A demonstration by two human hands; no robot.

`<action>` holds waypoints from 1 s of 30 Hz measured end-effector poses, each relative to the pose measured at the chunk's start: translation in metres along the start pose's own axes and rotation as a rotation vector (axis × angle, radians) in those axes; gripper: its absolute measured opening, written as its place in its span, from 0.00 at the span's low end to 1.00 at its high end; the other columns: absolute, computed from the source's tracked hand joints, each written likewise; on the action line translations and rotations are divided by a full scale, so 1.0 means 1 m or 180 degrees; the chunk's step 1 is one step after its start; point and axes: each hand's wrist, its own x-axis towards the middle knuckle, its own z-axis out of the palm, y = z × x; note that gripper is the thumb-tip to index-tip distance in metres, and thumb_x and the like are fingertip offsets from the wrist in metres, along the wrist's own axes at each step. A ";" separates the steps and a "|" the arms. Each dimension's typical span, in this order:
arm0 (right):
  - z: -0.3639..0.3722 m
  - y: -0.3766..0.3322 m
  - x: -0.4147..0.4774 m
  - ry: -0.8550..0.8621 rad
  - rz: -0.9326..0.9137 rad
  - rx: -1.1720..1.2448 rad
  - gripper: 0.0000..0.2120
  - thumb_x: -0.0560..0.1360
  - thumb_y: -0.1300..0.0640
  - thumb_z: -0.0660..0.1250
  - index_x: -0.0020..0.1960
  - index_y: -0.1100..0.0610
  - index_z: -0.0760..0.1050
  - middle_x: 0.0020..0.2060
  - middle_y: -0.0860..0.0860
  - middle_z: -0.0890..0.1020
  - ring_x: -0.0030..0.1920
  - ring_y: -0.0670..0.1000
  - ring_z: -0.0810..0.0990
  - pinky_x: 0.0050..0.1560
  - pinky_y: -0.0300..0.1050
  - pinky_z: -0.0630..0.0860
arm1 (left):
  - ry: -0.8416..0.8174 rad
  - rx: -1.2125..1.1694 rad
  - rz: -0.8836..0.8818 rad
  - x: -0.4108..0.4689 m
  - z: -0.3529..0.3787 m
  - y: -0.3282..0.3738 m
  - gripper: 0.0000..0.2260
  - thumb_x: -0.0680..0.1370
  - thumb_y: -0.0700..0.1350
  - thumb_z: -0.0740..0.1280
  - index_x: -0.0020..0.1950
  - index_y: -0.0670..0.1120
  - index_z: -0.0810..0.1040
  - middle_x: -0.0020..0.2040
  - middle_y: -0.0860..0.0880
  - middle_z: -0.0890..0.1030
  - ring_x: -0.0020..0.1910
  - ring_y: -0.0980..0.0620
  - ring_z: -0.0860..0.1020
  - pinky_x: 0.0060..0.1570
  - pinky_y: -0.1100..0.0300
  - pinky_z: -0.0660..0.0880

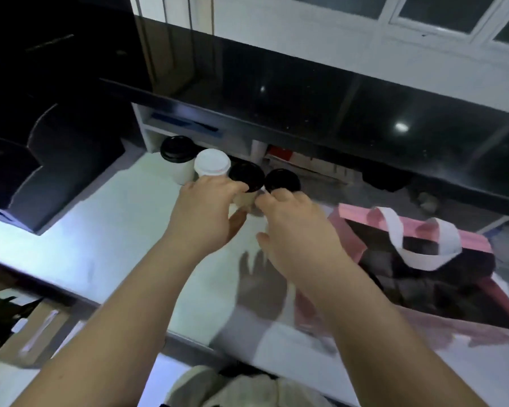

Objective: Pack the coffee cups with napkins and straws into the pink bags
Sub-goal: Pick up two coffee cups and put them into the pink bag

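Left hand [206, 207] has its fingers and thumb curled round the brown paper cup with a round black plastic lid [246, 177], third in a row of four cups at the back of the glossy white worktop [115, 224]. Right hand [297, 230] has bent fingers at the next black-lidded cup [282, 180], too blurry to call a grip. The pink paper bag with a white ribbon handle [470, 238] stands open just right. A shiny black ledge [306, 92] overhangs the cups.
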 end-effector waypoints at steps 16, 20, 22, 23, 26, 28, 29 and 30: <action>0.127 0.001 0.079 -0.0001 0.1707 -0.0070 0.37 0.75 0.50 0.66 0.76 0.55 0.51 0.77 0.61 0.49 0.75 0.68 0.44 0.74 0.63 0.44 | -0.0675 -0.0148 -0.0496 -0.015 0.073 -0.098 0.20 0.75 0.54 0.64 0.68 0.55 0.74 0.66 0.52 0.76 0.67 0.46 0.69 0.63 0.48 0.63; 0.141 0.005 0.079 -0.0502 0.1990 -0.0225 0.41 0.76 0.47 0.64 0.78 0.56 0.42 0.76 0.64 0.45 0.75 0.70 0.42 0.72 0.67 0.43 | -0.0607 -0.0350 -0.0382 -0.006 0.079 -0.096 0.20 0.76 0.53 0.65 0.67 0.53 0.75 0.65 0.52 0.76 0.66 0.46 0.70 0.63 0.48 0.64; 0.146 0.006 0.075 -0.0328 0.1841 -0.0464 0.40 0.76 0.48 0.63 0.78 0.56 0.44 0.75 0.64 0.51 0.74 0.68 0.51 0.72 0.66 0.53 | -0.0591 -0.0455 -0.0351 -0.005 0.083 -0.096 0.19 0.76 0.54 0.66 0.67 0.54 0.76 0.65 0.52 0.77 0.66 0.46 0.70 0.63 0.48 0.64; 0.147 0.007 0.074 -0.0206 0.1808 -0.0593 0.39 0.75 0.49 0.63 0.78 0.57 0.45 0.74 0.63 0.55 0.72 0.66 0.56 0.69 0.63 0.59 | -0.0605 -0.0501 -0.0337 -0.005 0.086 -0.096 0.20 0.75 0.54 0.67 0.66 0.54 0.76 0.65 0.52 0.77 0.66 0.46 0.71 0.63 0.47 0.64; 0.148 0.017 0.076 0.0065 0.1900 -0.0791 0.37 0.76 0.52 0.62 0.77 0.63 0.48 0.68 0.62 0.64 0.64 0.62 0.66 0.59 0.55 0.66 | -0.0709 -0.0667 -0.0346 -0.009 0.097 -0.097 0.21 0.74 0.56 0.67 0.66 0.54 0.76 0.65 0.52 0.77 0.66 0.46 0.71 0.63 0.46 0.66; 0.150 0.023 0.075 0.0151 0.1897 -0.0929 0.33 0.76 0.51 0.62 0.75 0.64 0.56 0.64 0.61 0.68 0.60 0.61 0.69 0.55 0.53 0.67 | -0.0779 -0.0747 -0.0377 -0.012 0.102 -0.094 0.21 0.74 0.56 0.66 0.66 0.53 0.77 0.64 0.51 0.77 0.66 0.46 0.71 0.63 0.46 0.67; 0.151 0.025 0.074 0.0211 0.1900 -0.0961 0.31 0.75 0.50 0.64 0.73 0.64 0.60 0.62 0.61 0.69 0.59 0.61 0.69 0.54 0.53 0.67 | -0.0805 -0.0758 -0.0391 -0.013 0.104 -0.093 0.21 0.74 0.56 0.66 0.66 0.53 0.77 0.64 0.51 0.77 0.66 0.46 0.71 0.63 0.46 0.67; 0.152 0.025 0.072 0.0290 0.1915 -0.0906 0.29 0.74 0.50 0.65 0.70 0.63 0.64 0.63 0.61 0.69 0.61 0.62 0.69 0.54 0.54 0.66 | -0.0818 -0.0753 -0.0401 -0.014 0.106 -0.092 0.21 0.74 0.56 0.66 0.66 0.53 0.77 0.64 0.51 0.77 0.66 0.46 0.71 0.63 0.46 0.67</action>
